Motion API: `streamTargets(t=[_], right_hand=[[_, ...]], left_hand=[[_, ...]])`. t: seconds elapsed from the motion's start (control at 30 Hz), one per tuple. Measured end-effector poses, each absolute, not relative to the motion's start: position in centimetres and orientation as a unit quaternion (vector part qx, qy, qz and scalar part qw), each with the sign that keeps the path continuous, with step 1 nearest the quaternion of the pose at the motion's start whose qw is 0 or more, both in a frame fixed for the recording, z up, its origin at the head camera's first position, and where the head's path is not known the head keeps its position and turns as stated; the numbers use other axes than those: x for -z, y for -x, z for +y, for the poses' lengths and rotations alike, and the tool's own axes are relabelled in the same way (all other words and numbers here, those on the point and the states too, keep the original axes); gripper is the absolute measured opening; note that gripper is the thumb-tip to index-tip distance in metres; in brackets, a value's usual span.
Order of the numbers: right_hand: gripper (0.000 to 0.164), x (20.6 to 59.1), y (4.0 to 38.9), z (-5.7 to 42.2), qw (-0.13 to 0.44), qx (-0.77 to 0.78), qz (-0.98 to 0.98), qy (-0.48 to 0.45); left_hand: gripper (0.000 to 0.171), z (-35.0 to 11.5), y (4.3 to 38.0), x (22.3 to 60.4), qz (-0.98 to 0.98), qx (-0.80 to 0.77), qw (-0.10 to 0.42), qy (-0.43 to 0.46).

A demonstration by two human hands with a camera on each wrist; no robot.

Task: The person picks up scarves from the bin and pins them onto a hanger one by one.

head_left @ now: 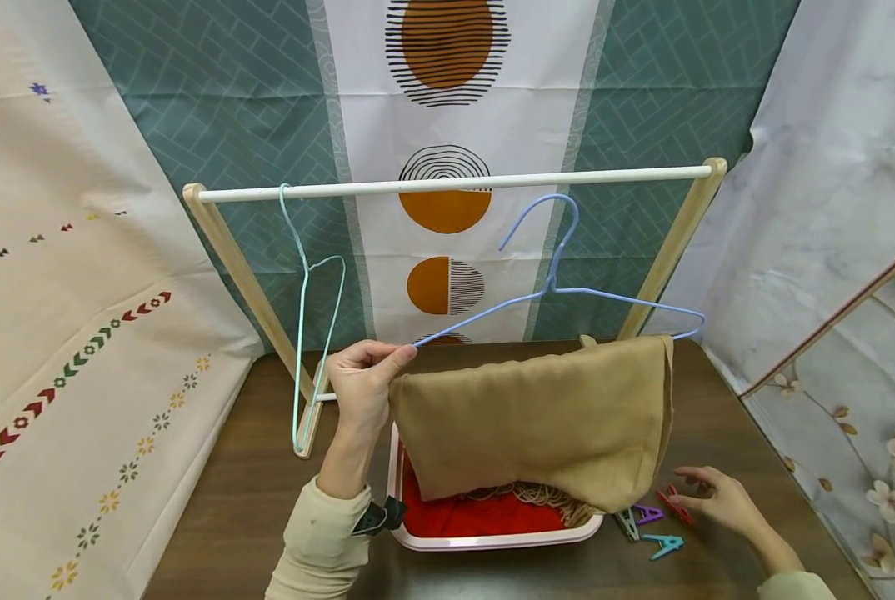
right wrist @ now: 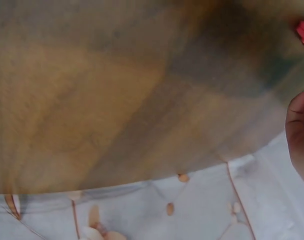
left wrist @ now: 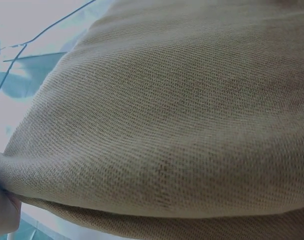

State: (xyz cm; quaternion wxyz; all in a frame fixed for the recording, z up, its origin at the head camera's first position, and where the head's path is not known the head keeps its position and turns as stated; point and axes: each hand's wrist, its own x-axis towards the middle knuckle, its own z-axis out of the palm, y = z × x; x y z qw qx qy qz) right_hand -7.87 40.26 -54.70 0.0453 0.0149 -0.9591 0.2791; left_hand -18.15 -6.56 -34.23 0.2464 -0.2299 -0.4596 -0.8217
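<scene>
Head: khaki cloth (head_left: pixel 537 417) draped over the blue hanger (head_left: pixel 552 284) hides part of the basin (head_left: pixel 492 545); your left hand (head_left: pixel 361 385) pinches the hanger's end, your right hand (head_left: pixel 727 502) reaches low to the red clothespin (head_left: pixel 675 506), grip unclear; left wrist: cloth fills most; right wrist: hand, clothespin cut off

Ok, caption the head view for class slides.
Left hand holds blue hanger draped with tan cloth, right hand near red clip.

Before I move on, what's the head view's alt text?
A left hand holds a blue hanger draped with tan cloth, before a rack where a mint hanger hangs. The right hand is at a red clip on the table.
</scene>
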Motion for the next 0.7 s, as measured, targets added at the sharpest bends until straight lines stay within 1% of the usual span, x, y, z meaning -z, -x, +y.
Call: streamTargets(t=[0.13,0.27,0.37,0.5,0.7], right_hand=[[0.045,55.9,7.7,40.5,0.047,-0.268,-0.962,-0.009],[0.048,56.6,7.5,40.4,0.019,-0.267,-0.964,0.002],[0.046,56.9,7.5,40.1,0.013,-0.268,-0.963,0.005],[0.041,57.1,7.7,39.9,0.022,-0.263,-0.964,0.005],[0.041,57.4,8.1,39.6,0.025,-0.250,-0.968,0.012]], left_hand=[[0.020,-6.5,18.3,34.2,-0.457,0.822,0.249,0.229],[0.020,-6.5,18.3,34.2,-0.460,0.822,0.248,0.225],[0.020,-6.5,18.3,34.2,-0.466,0.820,0.250,0.218],[0.020,-6.4,18.3,34.3,-0.469,0.819,0.252,0.214],[0.020,-6.4,18.5,34.2,-0.468,0.821,0.251,0.210]])
